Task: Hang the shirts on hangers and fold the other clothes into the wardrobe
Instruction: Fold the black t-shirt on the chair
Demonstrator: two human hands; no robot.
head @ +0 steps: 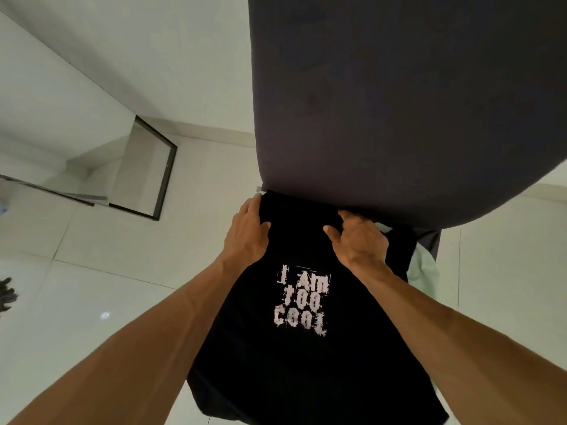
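A black T-shirt [306, 357] printed "I AM TOO COOL" hangs in front of me over the white tiled floor. My left hand [248, 231] holds its upper left shoulder edge, thumb laid on the front. My right hand [360, 237] grips the fabric near the upper right, fingers curled into it. A small pale tip [259, 189] pokes out at the shirt's top left corner; I cannot tell whether it is a hanger's end. A pale green garment [425, 271] shows behind the shirt's right side.
A large dark grey padded surface [399, 102] fills the upper right, its edge just above my hands. A black-framed glass panel [165, 179] stands on the left. A dark object [7, 294] sits at the left edge on the tiles.
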